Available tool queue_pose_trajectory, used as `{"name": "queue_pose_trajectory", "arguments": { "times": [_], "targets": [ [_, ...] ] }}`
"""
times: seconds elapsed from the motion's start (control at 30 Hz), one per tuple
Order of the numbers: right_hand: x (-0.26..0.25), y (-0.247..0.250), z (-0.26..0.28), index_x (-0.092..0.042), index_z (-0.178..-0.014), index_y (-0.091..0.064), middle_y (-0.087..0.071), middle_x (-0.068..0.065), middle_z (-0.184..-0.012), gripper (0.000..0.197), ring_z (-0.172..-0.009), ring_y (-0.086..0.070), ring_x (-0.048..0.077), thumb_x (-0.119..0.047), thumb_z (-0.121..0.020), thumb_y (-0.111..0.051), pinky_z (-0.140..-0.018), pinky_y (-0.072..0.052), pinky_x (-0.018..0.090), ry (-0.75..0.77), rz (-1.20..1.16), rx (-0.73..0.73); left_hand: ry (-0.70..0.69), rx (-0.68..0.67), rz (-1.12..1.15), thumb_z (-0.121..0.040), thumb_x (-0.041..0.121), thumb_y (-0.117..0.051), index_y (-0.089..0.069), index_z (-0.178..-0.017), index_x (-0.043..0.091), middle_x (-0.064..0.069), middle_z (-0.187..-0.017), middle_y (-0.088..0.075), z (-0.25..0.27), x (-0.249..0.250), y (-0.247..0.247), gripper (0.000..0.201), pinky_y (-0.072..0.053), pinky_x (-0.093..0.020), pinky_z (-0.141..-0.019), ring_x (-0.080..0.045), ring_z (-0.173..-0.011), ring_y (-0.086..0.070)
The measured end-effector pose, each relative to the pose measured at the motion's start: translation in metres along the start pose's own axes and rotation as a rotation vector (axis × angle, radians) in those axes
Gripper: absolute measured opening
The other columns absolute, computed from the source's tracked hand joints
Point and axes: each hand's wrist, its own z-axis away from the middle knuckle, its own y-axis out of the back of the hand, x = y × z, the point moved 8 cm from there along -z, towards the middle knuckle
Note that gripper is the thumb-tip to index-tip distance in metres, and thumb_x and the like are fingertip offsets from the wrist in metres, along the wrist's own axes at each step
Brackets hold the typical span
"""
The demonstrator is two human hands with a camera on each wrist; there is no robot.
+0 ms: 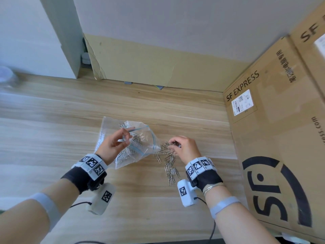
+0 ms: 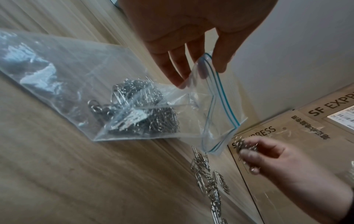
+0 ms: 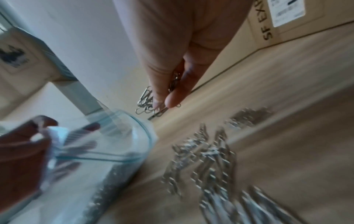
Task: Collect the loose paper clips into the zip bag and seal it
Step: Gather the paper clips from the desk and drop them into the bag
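A clear zip bag point(image 1: 140, 143) point(image 2: 80, 84) with a blue seal strip lies on the wooden table point(image 1: 52, 120), its mouth held open and many paper clips inside. My left hand point(image 1: 116, 143) point(image 2: 195, 60) pinches the upper lip of the bag's mouth and lifts it. Loose silver paper clips point(image 1: 169, 164) point(image 2: 208, 178) point(image 3: 206, 159) lie in a strip just right of the bag. My right hand point(image 1: 182, 147) point(image 2: 256, 153) point(image 3: 168, 84) hovers beside the bag's mouth, fingers curled round a bunch of clips. The right wrist view is blurred.
A large SF Express cardboard box point(image 1: 281, 138) stands close on the right. A flat cardboard sheet point(image 1: 158, 67) leans on the wall behind. A blurred clear object point(image 1: 7, 76) sits at the far left edge.
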Motion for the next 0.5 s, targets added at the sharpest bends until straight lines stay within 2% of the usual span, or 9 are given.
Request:
{"name": "queue_pose_trajectory", "arguments": {
  "times": [0.07, 0.1, 0.17, 0.23, 0.3, 0.37, 0.43, 0.5],
  "targets": [
    [-0.024, 0.004, -0.002, -0.010, -0.088, -0.068, -0.067, 0.010, -0.095, 0.009, -0.054, -0.060, 0.007, -0.012, -0.080, -0.066, -0.052, -0.051, 0.014, 0.063, -0.025, -0.002, 0.000, -0.002, -0.014, -0.087, 0.001, -0.049, -0.046, -0.068, 0.027, 0.037, -0.113, -0.055, 0.000, 0.000, 0.000, 0.033, -0.045, -0.010, -0.078, 0.000, -0.103, -0.058],
    [-0.038, 0.004, -0.004, -0.009, -0.089, -0.068, -0.067, 0.010, -0.094, 0.010, -0.055, -0.059, 0.008, -0.012, -0.080, -0.066, -0.053, -0.049, 0.011, 0.103, -0.027, -0.004, 0.000, -0.004, -0.015, -0.087, 0.001, -0.049, -0.046, -0.069, 0.026, 0.037, -0.113, -0.055, 0.000, 0.000, 0.000, 0.031, -0.045, -0.011, -0.078, 0.000, -0.103, -0.058],
    [-0.067, -0.003, -0.010, -0.009, -0.089, -0.069, -0.068, 0.009, -0.093, 0.010, -0.063, -0.058, 0.011, -0.013, -0.080, -0.066, -0.063, -0.051, 0.017, 0.176, -0.006, -0.019, 0.004, -0.010, -0.005, -0.087, 0.002, -0.049, -0.046, -0.069, 0.026, 0.037, -0.114, -0.055, 0.000, 0.000, 0.000, 0.030, -0.045, -0.011, -0.079, -0.002, -0.105, -0.057],
    [-0.089, -0.017, -0.018, -0.008, -0.089, -0.069, -0.067, 0.010, -0.092, 0.010, -0.068, -0.057, 0.014, -0.011, -0.079, -0.066, -0.072, -0.052, 0.029, 0.231, 0.006, -0.039, 0.003, -0.008, 0.001, -0.087, 0.002, -0.050, -0.047, -0.068, 0.027, 0.033, -0.116, -0.056, 0.000, 0.001, -0.001, 0.032, -0.045, -0.011, -0.080, -0.005, -0.109, -0.057],
    [-0.103, -0.036, -0.026, -0.007, -0.090, -0.069, -0.067, 0.013, -0.091, 0.011, -0.074, -0.059, 0.022, -0.008, -0.080, -0.064, -0.076, -0.050, 0.035, 0.269, 0.045, -0.077, -0.006, -0.005, 0.002, -0.087, 0.002, -0.050, -0.047, -0.068, 0.029, 0.023, -0.122, -0.055, 0.000, 0.003, -0.001, 0.033, -0.045, -0.013, -0.081, -0.009, -0.113, -0.056],
    [-0.108, -0.055, -0.032, -0.007, -0.092, -0.069, -0.067, 0.014, -0.093, 0.014, -0.085, -0.060, 0.029, -0.008, -0.081, -0.062, -0.079, -0.049, 0.039, 0.281, 0.086, -0.128, -0.016, -0.008, 0.009, -0.087, 0.002, -0.050, -0.047, -0.067, 0.032, 0.022, -0.123, -0.055, 0.001, 0.006, -0.001, 0.035, -0.046, -0.014, -0.082, -0.007, -0.113, -0.055],
    [-0.110, -0.064, -0.035, -0.011, -0.097, -0.069, -0.069, 0.012, -0.098, 0.018, -0.092, -0.061, 0.029, -0.009, -0.082, -0.060, -0.083, -0.048, 0.039, 0.271, 0.078, -0.172, -0.021, -0.009, 0.019, -0.087, 0.002, -0.050, -0.047, -0.066, 0.034, 0.030, -0.119, -0.056, 0.002, 0.007, 0.001, 0.038, -0.045, -0.013, -0.081, -0.001, -0.113, -0.054],
    [-0.108, -0.062, -0.033, -0.018, -0.103, -0.068, -0.070, 0.006, -0.104, 0.022, -0.095, -0.063, 0.023, -0.013, -0.083, -0.059, -0.088, -0.048, 0.033, 0.259, 0.052, -0.182, -0.019, 0.001, 0.016, -0.087, 0.003, -0.050, -0.047, -0.066, 0.036, 0.034, -0.117, -0.055, 0.002, 0.005, 0.004, 0.039, -0.045, -0.012, -0.081, -0.001, -0.114, -0.053]
  ]
}}
